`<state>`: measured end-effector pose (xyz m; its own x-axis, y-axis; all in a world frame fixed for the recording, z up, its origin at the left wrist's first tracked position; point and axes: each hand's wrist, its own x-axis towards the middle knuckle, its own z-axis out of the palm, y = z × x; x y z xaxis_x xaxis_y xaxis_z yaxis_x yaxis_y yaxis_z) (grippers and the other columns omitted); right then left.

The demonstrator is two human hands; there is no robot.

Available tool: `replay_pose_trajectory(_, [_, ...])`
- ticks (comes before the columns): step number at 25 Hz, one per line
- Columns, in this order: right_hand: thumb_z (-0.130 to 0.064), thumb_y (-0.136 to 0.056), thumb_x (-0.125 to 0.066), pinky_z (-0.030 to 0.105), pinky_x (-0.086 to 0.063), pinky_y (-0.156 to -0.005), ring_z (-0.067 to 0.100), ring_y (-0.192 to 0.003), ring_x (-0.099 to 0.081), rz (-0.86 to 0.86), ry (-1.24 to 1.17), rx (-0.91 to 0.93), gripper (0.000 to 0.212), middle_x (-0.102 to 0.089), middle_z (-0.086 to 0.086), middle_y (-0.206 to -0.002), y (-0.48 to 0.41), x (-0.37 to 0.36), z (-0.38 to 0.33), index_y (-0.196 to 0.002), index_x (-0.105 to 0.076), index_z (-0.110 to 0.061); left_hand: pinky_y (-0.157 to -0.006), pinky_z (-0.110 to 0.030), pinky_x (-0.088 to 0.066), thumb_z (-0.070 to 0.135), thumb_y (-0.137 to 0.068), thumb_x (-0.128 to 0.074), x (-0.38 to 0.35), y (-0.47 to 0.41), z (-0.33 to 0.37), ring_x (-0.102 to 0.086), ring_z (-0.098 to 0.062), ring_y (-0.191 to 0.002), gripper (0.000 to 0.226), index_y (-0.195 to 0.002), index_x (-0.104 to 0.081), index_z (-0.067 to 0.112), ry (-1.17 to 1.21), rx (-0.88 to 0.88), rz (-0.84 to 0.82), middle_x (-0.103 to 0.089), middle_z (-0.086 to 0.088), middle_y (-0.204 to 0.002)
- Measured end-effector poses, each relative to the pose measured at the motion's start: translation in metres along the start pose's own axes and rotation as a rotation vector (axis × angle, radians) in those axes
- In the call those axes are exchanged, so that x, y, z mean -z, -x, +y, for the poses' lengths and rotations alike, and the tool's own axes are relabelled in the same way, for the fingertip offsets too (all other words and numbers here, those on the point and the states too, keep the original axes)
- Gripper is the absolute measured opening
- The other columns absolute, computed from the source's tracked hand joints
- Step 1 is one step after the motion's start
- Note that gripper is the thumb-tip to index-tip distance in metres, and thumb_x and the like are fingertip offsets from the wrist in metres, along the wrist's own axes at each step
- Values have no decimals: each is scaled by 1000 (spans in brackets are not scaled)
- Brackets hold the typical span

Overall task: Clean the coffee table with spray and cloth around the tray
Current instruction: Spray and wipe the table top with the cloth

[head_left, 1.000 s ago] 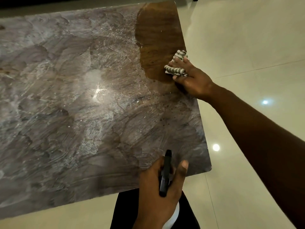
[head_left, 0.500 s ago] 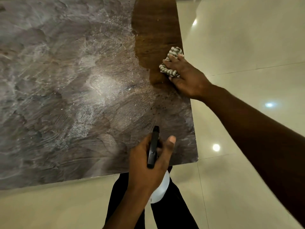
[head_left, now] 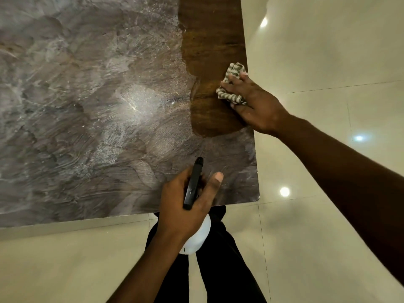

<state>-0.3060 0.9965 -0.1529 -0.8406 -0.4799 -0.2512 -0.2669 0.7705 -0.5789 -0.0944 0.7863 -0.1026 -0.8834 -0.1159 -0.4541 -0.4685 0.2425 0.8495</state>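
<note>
Striped cloth (head_left: 235,71) bunched on wiped brown strip of dusty surface (head_left: 87,106); white, black-nozzled spray bottle (head_left: 192,186) above near edge.

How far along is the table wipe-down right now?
Done: a clean brown strip along the right edge of the coffee table. In hand: the right hand holds the striped cloth on that strip; the left hand grips the spray bottle. Left: the grey smeared film covering the rest.
</note>
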Motion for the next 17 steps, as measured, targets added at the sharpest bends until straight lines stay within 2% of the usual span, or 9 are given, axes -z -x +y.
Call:
replay_pose_trajectory(2, [-24, -104, -56, 56, -20, -132, 29, -166, -11, -19, 25, 49, 63, -25, 1, -177, 3, -23, -18, -164, -39, -30, -61, -43, -55, 49, -97, -76, 0, 6, 0, -64, -28, -58, 50, -69, -58, 11, -41, -28, 24, -59, -8, -58])
replay_pose_trajectory(4, [-26, -102, -56, 56, -20, -132, 26, -166, -9, -189, 112, 258, 67, -22, -2, -177, 33, -42, -27, -165, -36, -33, -59, -46, -48, 44, -99, -76, 0, 10, -2, -60, -31, -55, 55, -67, -56, 4, -66, -43, 58, -57, -15, -57])
replay_pose_trajectory(6, [-30, -103, -54, 55, -22, -132, 22, -167, -7, -334, 186, 415, 67, -20, -5, -178, 69, -41, -20, -166, -34, -34, -61, -50, -53, 45, -99, -76, 4, 12, -6, -67, -34, -57, 57, -68, -60, 0, -65, -25, 71, -63, -20, -59])
replay_pose_trajectory(7, [-32, -103, -52, 54, -24, -131, 21, -167, -8, -347, 193, 452, 65, -21, -6, -177, 79, -32, -12, -166, -34, -33, -63, -53, -57, 46, -98, -77, 6, 12, -8, -70, -38, -61, 56, -71, -62, 0, -40, 2, 65, -65, -22, -62])
replay_pose_trajectory(9, [-30, -102, -51, 50, -25, -132, 20, -166, -10, -306, 192, 393, 65, -23, -7, -177, 85, -15, 5, -165, -36, -32, -67, -59, -62, 44, -97, -80, 9, 13, -10, -74, -39, -67, 49, -75, -66, 3, 4, 57, 37, -68, -19, -67])
replay_pose_trajectory(11, [-26, -102, -51, 49, -23, -133, 20, -166, -10, -189, 152, 241, 65, -23, -6, -177, 73, -6, 10, -166, -36, -31, -71, -59, -65, 43, -95, -81, 10, 17, -9, -76, -32, -71, 38, -79, -69, 11, 2, 59, 10, -71, -11, -71])
replay_pose_trajectory(14, [-22, -105, -55, 52, -20, -133, 27, -166, -10, 14, 55, -15, 63, -24, -1, -177, 46, -26, -15, -165, -37, -30, -72, -59, -65, 46, -95, -82, 7, 21, -9, -73, -35, -72, 41, -82, -67, 9, -12, 44, 5, -69, -13, -72])
replay_pose_trajectory(15, [-22, -104, -56, 53, -19, -133, 29, -166, -11, 27, 43, -38, 64, -24, 1, -177, 44, -38, -26, -165, -37, -30, -71, -59, -65, 45, -95, -82, 6, 21, -10, -73, -36, -72, 42, -81, -66, 9, -14, 42, 16, -68, -13, -71])
replay_pose_trajectory(17, [-21, -100, -56, 55, -17, -133, 30, -166, -10, -64, 80, 121, 70, -23, 2, -177, 62, -61, -44, -166, -35, -29, -66, -56, -65, 45, -97, -80, 4, 22, -12, -74, -36, -70, 45, -79, -65, 7, -27, 25, 55, -68, -14, -68])
